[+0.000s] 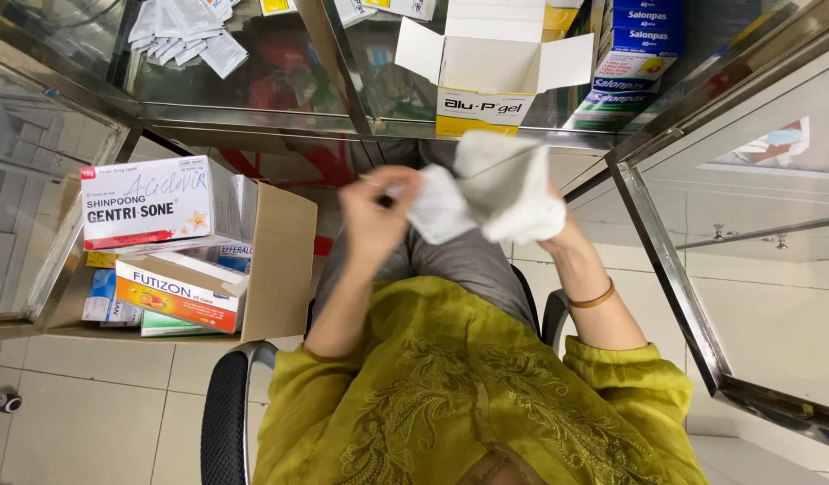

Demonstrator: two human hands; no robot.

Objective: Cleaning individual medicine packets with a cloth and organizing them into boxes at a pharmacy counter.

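Head view, the only view. The person sits in a chair with a dark armrest (226, 418), both hands raised over the lap, in front of a glass counter (253, 117). The left hand (377, 216) has its fingers drawn together at the left edge of a white packet (437, 211). It looks like a pinch on that edge, though blur softens the fingertips, and a small dark object at them cannot be identified. The right hand (547, 229), with a gold bangle (595, 296) on the wrist, is largely hidden behind a white bundle (513, 184) of similar flat pieces. It appears closed around the bundle from behind, fingers pressed in, not spread. Packet and bundle overlap at the centre of the scene, held in the air above grey trousers and touching no surface. On the far side stands an open white carton (495, 72) with its flaps up, blue cartons (631, 54) to its right and loose sachets (185, 31) at far left. At near left a cardboard box (284, 260) holds medicine cartons. Judgement: the step in hand is drawing one packet off the bundle. Doing so cleanly calls for a steady hold by the right hand and a pinch that takes one piece only.
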